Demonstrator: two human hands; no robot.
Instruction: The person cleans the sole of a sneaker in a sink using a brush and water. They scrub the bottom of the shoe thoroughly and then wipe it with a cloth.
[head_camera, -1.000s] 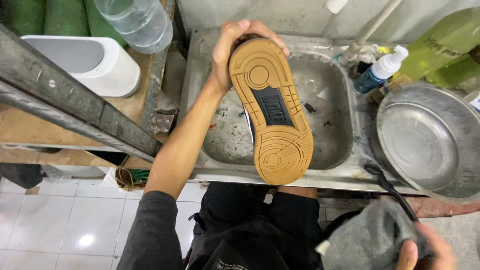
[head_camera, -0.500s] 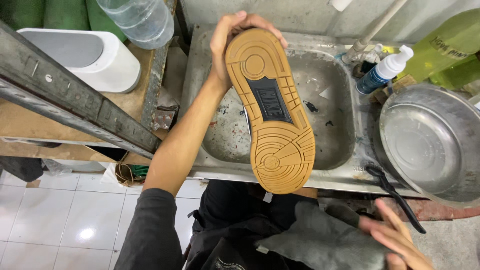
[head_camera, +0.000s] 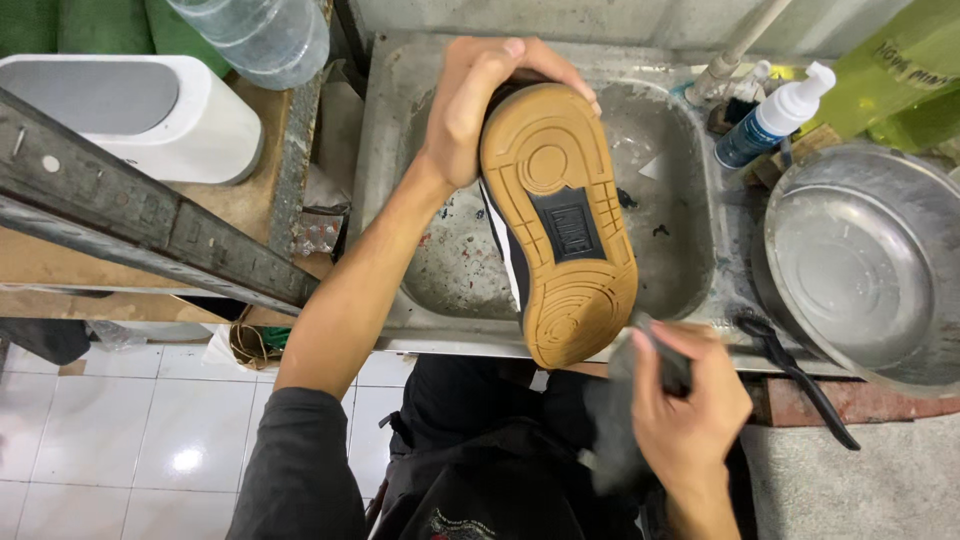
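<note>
In the head view, a shoe (head_camera: 555, 225) is held sole-up over a steel sink (head_camera: 400, 150), gripped at one end by the left hand (head_camera: 480, 100), whose fingers are wrapped closed around that end. The outsole is tan gum rubber with moulded ridges and circular tread, and a dark rectangular patch is set at its middle; a black and white upper is glimpsed along its left edge. The near end of the sole is met by a dark grey cloth (head_camera: 625, 400), which is clutched in the right hand (head_camera: 690, 410), its fingers closed around the fabric. The sink basin is seen to be stained and speckled with dark bits. To its right, a round metal basin (head_camera: 860, 260) is placed, with a black brush (head_camera: 795, 375) lying along the ledge beside it and a pump bottle (head_camera: 775, 115) standing near a pipe. At the left, a white container (head_camera: 215, 125) and 1 clear plastic bottle (head_camera: 260, 35) are set on a wooden bench, and white floor tiles (head_camera: 130, 440) are visible below.
</note>
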